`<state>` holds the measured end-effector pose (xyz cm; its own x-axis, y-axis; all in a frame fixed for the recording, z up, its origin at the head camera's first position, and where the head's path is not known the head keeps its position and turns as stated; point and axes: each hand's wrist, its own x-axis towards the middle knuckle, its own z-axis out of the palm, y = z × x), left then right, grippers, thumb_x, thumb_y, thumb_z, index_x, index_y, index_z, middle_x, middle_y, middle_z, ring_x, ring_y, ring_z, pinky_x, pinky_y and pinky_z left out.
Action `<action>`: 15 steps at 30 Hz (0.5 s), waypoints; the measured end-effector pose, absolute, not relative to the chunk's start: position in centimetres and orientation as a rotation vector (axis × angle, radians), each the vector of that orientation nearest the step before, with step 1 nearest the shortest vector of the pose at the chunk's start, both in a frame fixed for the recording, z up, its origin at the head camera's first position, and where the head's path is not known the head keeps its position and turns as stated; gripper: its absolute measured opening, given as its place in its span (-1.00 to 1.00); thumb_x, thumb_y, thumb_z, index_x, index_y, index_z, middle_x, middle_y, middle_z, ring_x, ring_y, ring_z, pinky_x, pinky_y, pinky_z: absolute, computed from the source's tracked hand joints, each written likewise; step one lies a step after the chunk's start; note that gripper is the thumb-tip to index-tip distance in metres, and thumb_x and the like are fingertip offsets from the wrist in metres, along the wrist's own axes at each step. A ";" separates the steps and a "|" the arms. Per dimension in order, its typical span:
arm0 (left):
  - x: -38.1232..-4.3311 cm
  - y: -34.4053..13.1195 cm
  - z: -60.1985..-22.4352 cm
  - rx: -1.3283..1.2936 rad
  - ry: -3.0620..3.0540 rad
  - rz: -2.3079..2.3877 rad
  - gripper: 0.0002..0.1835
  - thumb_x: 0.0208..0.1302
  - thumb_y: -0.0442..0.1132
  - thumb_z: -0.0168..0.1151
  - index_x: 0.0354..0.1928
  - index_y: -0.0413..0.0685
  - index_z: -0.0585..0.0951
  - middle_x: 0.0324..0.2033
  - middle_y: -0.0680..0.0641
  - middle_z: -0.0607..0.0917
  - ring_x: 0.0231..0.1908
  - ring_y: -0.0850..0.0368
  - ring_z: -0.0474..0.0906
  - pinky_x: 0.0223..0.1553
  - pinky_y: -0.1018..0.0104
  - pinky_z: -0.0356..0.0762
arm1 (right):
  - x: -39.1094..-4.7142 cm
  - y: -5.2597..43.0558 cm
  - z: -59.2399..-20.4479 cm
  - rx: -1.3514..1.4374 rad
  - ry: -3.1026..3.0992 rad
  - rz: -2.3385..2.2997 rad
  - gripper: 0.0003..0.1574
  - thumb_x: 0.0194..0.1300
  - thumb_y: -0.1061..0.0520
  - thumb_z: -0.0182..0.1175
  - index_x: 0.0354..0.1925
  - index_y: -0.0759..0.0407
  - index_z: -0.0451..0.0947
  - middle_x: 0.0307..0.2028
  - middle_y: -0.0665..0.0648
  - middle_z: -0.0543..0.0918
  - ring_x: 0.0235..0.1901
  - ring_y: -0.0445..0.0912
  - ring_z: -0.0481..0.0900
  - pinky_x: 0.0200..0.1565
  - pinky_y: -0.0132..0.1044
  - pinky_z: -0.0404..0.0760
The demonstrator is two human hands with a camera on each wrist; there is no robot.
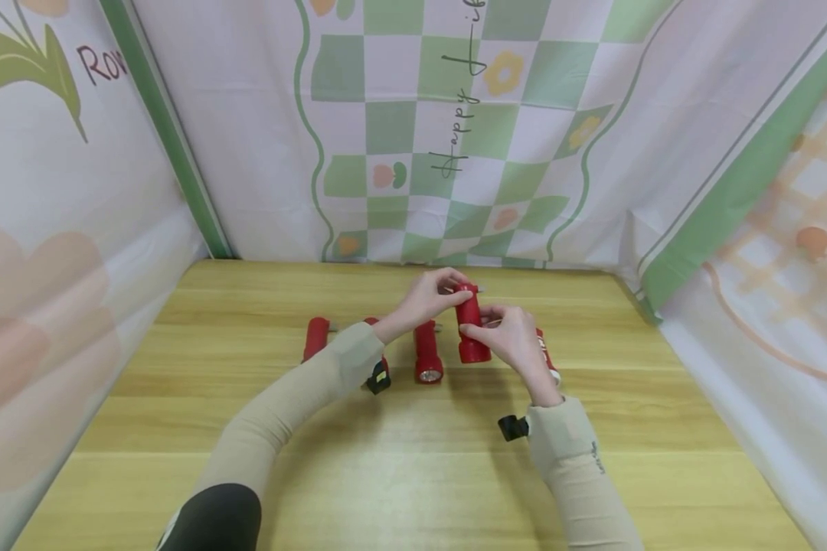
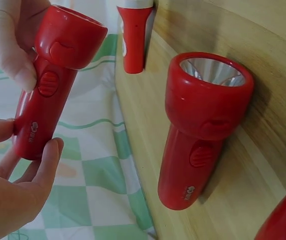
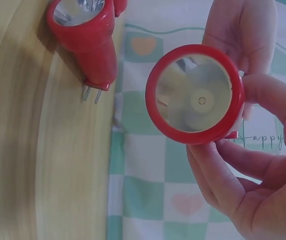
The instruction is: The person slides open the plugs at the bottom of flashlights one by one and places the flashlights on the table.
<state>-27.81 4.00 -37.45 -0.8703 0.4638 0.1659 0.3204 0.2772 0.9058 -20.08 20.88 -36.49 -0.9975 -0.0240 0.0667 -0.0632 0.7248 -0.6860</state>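
A red flashlight (image 1: 470,325) is held above the table between both hands, its lens end toward the person. My left hand (image 1: 430,295) pinches its narrow tail end, thumb and fingers on opposite sides. My right hand (image 1: 513,337) grips the body nearer the head, with the thumb close to the ribbed slide switch (image 2: 48,84). Looking straight into the flashlight (image 3: 155,95), the right wrist view shows the clear lens and a small bulb at its centre. Metal prongs (image 1: 481,288) stick out by the tail in the head view.
Several more flashlights lie on the wooden table (image 1: 400,467). One red flashlight (image 1: 427,352) is just left of the held one, and another (image 1: 316,338) lies further left. A red-and-white flashlight (image 2: 134,37) is partly behind my right hand. Patterned cloth (image 1: 262,153) hangs behind the table.
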 end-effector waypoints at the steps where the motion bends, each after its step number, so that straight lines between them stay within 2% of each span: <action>1: -27.8 4.0 -37.5 0.757 2.409 1.644 -0.69 0.37 -0.15 0.25 0.07 -0.11 0.61 0.02 -0.16 0.71 -0.01 -0.03 0.67 -0.03 0.34 0.65 | -20.1 20.9 -36.6 0.067 -2.871 1.145 -0.49 0.26 0.00 0.35 0.05 0.31 0.62 -0.07 0.33 0.75 -0.12 0.12 0.73 -0.09 -0.06 0.75; 10: -28.1 4.3 -38.1 0.785 2.467 1.567 -0.69 0.37 -0.18 0.25 0.08 -0.17 0.62 0.00 -0.18 0.73 0.00 -0.03 0.69 0.00 0.32 0.67 | -20.5 21.1 -37.0 0.051 -2.903 1.124 -0.48 0.24 -0.02 0.36 0.04 0.29 0.64 -0.07 0.32 0.75 -0.11 0.11 0.73 -0.08 -0.09 0.74; 15: -28.4 4.7 -38.4 0.809 2.490 1.507 -0.67 0.37 -0.19 0.26 0.08 -0.19 0.62 -0.01 -0.18 0.73 -0.01 -0.04 0.69 -0.05 0.37 0.67 | -20.6 21.2 -37.1 0.046 -2.928 1.120 -0.48 0.25 -0.02 0.34 0.04 0.32 0.64 -0.07 0.34 0.75 -0.11 0.11 0.72 -0.10 -0.10 0.74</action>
